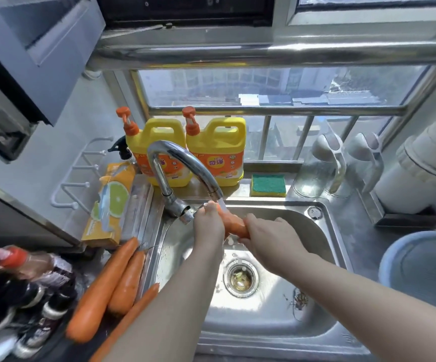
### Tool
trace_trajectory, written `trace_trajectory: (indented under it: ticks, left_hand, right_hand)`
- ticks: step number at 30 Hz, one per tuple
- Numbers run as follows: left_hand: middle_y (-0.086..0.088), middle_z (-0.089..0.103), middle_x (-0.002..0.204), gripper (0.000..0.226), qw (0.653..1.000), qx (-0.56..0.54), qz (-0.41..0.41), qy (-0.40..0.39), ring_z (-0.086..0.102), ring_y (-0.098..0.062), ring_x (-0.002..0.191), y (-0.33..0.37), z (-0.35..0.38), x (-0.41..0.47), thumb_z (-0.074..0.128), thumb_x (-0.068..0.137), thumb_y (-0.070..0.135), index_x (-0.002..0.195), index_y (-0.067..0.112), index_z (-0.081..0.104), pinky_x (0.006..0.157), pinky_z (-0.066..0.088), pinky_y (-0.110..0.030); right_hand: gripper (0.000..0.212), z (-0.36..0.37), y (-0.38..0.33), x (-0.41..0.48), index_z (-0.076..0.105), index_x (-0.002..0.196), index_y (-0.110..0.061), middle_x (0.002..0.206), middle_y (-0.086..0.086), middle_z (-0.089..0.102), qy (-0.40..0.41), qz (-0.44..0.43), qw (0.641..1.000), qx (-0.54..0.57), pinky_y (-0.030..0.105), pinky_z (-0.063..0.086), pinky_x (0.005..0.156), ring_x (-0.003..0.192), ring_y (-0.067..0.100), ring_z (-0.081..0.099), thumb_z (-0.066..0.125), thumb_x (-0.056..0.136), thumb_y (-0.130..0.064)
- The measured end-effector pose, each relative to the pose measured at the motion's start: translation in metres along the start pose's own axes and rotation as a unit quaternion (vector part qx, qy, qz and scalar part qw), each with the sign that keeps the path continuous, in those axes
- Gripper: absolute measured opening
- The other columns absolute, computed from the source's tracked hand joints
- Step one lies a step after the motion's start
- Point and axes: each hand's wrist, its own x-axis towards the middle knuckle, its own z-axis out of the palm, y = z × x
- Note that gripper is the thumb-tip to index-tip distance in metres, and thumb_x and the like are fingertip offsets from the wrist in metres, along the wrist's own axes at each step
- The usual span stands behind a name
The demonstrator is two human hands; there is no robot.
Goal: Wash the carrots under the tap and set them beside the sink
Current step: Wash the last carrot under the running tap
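Over the steel sink [324, 259] I hold an orange carrot [233, 222] under the running tap [185, 163]. My left hand [208, 226] grips its left end near the spout. My right hand [269, 236] grips its right end. Water falls onto the carrot between my hands. Three more carrots lie on the counter left of the sink: a long one [101, 291], a shorter one [128, 283] beside it, and a third [133, 312] partly hidden by my left forearm.
Two yellow detergent jugs [216, 150] and a green sponge [268, 185] stand behind the sink. An orange box [109, 205] leans at the left. Bottles [15, 291] crowd the near left counter. Glass jars [316, 168] and a blue basin [420, 267] are on the right.
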Motion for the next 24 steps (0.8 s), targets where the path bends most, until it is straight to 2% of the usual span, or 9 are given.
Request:
trace_trajectory:
  ticks: [3,5,7,10,13,15,17,21,24]
  left_hand:
    - [-0.018,0.064,0.098,0.015,0.989,-0.131,-0.054,-0.035,0.068,-0.029,0.079,-0.002,-0.005,0.000,0.044,0.105,0.013,0.102,0.004,0.055,0.076,0.057,-0.044]
    - [-0.021,0.059,0.113,0.014,0.975,-0.204,-0.067,-0.051,0.067,-0.029,0.082,-0.002,-0.007,-0.003,0.048,0.105,0.013,0.108,0.002,0.056,0.075,0.057,-0.042]
    - [-0.023,0.056,0.120,0.017,0.968,-0.235,-0.059,-0.063,0.065,-0.027,0.088,-0.003,-0.010,-0.002,0.047,0.107,0.017,0.111,0.003,0.057,0.076,0.055,-0.040]
    - [-0.018,0.061,0.119,0.020,0.983,-0.160,-0.006,-0.088,0.065,-0.023,0.099,-0.006,-0.014,-0.002,0.046,0.108,0.024,0.120,0.009,0.053,0.082,0.055,-0.038]
    - [-0.004,0.059,0.116,0.034,0.985,0.093,0.099,-0.108,0.064,-0.022,0.103,-0.012,-0.019,-0.003,0.061,0.100,0.025,0.129,0.025,0.043,0.093,0.056,-0.045]
    - [0.007,0.054,0.109,0.046,0.963,0.197,0.148,-0.115,0.059,-0.008,0.096,-0.011,-0.023,-0.005,0.062,0.100,0.027,0.137,0.029,0.034,0.083,0.054,-0.029]
    - [0.007,0.055,0.109,0.046,0.947,0.248,0.168,-0.116,0.055,-0.001,0.093,-0.008,-0.026,-0.004,0.061,0.100,0.032,0.137,0.026,0.035,0.073,0.045,-0.018]
    - [-0.009,0.064,0.115,0.030,0.953,0.250,0.161,-0.050,0.062,-0.026,0.103,0.002,-0.023,0.006,0.044,0.105,0.034,0.124,0.014,0.054,0.093,0.052,-0.041]
    - [-0.015,0.068,0.103,0.036,0.996,0.073,0.056,-0.018,0.065,-0.030,0.094,0.006,-0.017,0.013,0.039,0.103,0.033,0.113,0.008,0.061,0.091,0.055,-0.045]
  right_hand:
    - [0.031,-0.002,0.014,0.010,0.052,0.106,-0.016,0.096,-0.001,0.068,-0.140,0.017,0.975,0.173,0.030,0.042,0.062,0.081,0.021,0.065,0.057,0.098,-0.046]
    - [0.032,-0.003,0.022,0.017,0.057,0.108,-0.012,0.091,-0.001,0.072,-0.250,0.037,0.901,0.354,0.023,0.045,0.055,0.068,0.016,0.063,0.057,0.100,-0.042]
    - [0.032,-0.004,0.026,0.017,0.058,0.105,-0.010,0.084,-0.001,0.069,-0.288,0.048,0.850,0.439,0.021,0.044,0.053,0.062,0.014,0.056,0.054,0.102,-0.041]
    - [0.031,-0.002,0.020,0.016,0.059,0.099,-0.010,0.076,-0.004,0.058,-0.230,0.048,0.890,0.392,0.026,0.042,0.056,0.060,0.012,0.050,0.055,0.101,-0.041]
    - [0.031,0.004,0.006,0.016,0.054,0.098,-0.017,0.080,-0.006,0.057,-0.125,0.042,0.959,0.251,0.031,0.041,0.061,0.069,0.014,0.053,0.053,0.099,-0.048]
    - [0.030,0.005,0.001,0.012,0.049,0.100,-0.022,0.086,-0.007,0.057,-0.073,0.051,0.980,0.176,0.036,0.043,0.066,0.077,0.019,0.055,0.049,0.099,-0.052]
    - [0.030,0.002,0.001,0.006,0.045,0.100,-0.024,0.087,-0.007,0.057,-0.041,0.049,0.990,0.128,0.036,0.041,0.065,0.079,0.021,0.057,0.046,0.100,-0.053]
    - [0.033,-0.002,-0.004,0.004,0.042,0.099,-0.022,0.093,-0.001,0.062,-0.013,0.010,0.996,0.084,0.038,0.040,0.066,0.083,0.026,0.060,0.040,0.102,-0.055]
    - [0.034,0.000,-0.004,0.006,0.042,0.098,-0.021,0.084,-0.006,0.055,-0.022,0.003,0.993,0.118,0.040,0.044,0.066,0.076,0.023,0.056,0.037,0.103,-0.055]
